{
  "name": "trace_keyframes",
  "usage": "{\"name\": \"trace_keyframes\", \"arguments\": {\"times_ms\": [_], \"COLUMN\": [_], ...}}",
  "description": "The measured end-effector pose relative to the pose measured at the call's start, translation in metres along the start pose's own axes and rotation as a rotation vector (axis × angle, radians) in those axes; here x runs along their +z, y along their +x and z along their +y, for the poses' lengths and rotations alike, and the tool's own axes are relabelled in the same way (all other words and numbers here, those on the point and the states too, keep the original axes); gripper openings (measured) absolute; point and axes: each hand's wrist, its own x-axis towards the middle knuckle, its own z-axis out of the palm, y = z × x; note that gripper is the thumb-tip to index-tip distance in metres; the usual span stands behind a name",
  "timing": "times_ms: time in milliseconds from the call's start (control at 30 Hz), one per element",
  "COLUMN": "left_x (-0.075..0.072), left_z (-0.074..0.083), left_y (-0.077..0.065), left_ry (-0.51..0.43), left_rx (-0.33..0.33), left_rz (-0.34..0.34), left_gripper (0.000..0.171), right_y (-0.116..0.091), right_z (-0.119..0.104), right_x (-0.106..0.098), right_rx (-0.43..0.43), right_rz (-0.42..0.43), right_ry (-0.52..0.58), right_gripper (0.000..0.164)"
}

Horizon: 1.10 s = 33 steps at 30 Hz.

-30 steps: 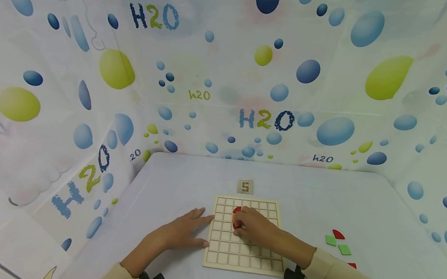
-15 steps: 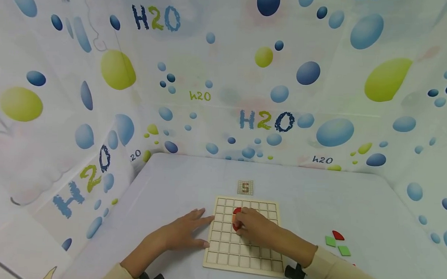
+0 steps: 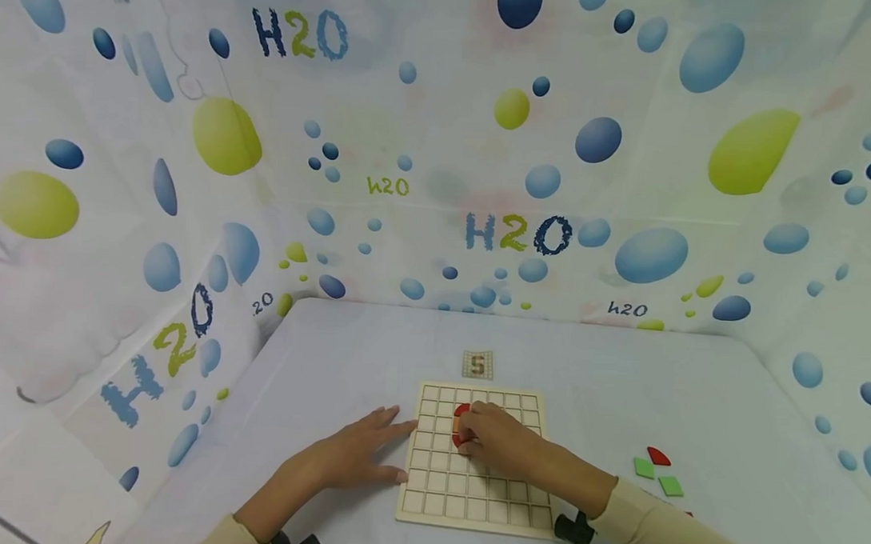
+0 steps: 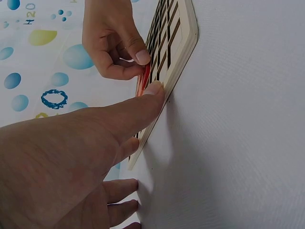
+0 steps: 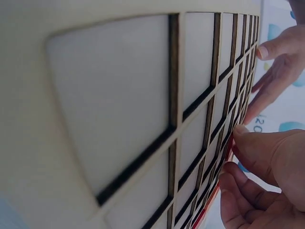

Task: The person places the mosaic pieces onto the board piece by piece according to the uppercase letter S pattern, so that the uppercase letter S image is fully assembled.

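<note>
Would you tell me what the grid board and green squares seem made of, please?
The grid board looks like matte, unpainted wood: pale tan with dark cut edges. The green squares could be painted wood or plastic, showing only flat, even colour.

I'm seeing a plain cream right sleeve (image 3: 660, 528) here, a matching left sleeve (image 3: 232, 536), and stubby black wrist devices (image 3: 574, 531)!
</note>
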Motion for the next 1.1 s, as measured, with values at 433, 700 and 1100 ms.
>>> {"name": "trace_keyframes", "arguments": {"times_ms": [433,700,1100], "left_x": [0.001,0.001,0.003], "left_z": [0.002,-0.004,-0.005], "left_y": [0.001,0.003,0.003], "left_ry": [0.002,-0.003,-0.014], "left_rx": [-0.025,-0.015,-0.006], "left_rz": [0.001,0.007,0.0], "left_gripper": [0.083,0.084,0.084], "right_y": [-0.046,-0.113,-0.212], "right_z": [0.044,0.098,0.158], "right_x": [-0.029,-0.061,-0.083], "right_rx": [0.159,0.399,0.666], "right_rz": [0.088,0.175,0.126], "right_ry": [0.136,0.228,0.272], "right_gripper": [0.013,0.031,0.054]}}
